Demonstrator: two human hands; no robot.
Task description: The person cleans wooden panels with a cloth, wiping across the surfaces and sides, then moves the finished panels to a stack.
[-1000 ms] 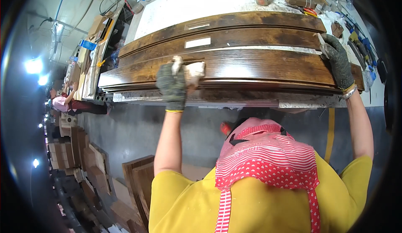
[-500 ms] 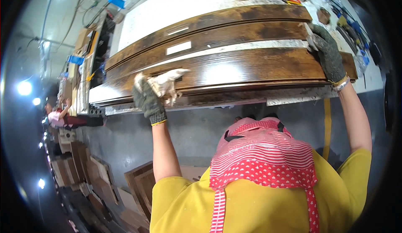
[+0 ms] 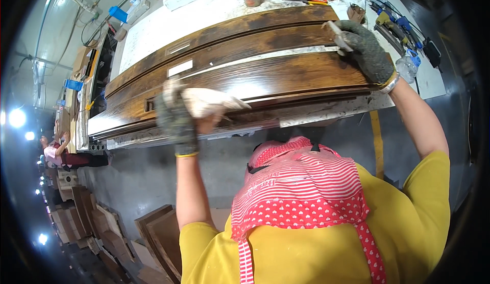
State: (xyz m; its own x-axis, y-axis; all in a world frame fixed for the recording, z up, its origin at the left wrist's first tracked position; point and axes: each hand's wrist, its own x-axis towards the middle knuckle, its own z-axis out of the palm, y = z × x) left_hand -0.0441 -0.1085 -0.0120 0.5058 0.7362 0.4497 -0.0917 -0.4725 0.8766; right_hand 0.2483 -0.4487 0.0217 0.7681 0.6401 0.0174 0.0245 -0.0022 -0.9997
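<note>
We see dark knit-gloved left hand (image 3: pixel 177 123) gripping crumpled off-white cloth (image 3: pixel 212 101) over glossy brown wooden board (image 3: pixel 291 74) on white counter (image 3: pixel 148 39); dark rectangular slot (image 3: pixel 150 104) newly bared, wiping seemingly advancing. Gloved right hand (image 3: pixel 370 51) at board's right end; grasp, we cannot tell.

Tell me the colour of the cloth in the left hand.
The cloth is creamy white, shown in the head view.

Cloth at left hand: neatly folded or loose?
Loose: the pale cloth bunches by the gloved left hand, its pointed free end sticking out rightward over the brown board. Blur hides finer folds.
</note>
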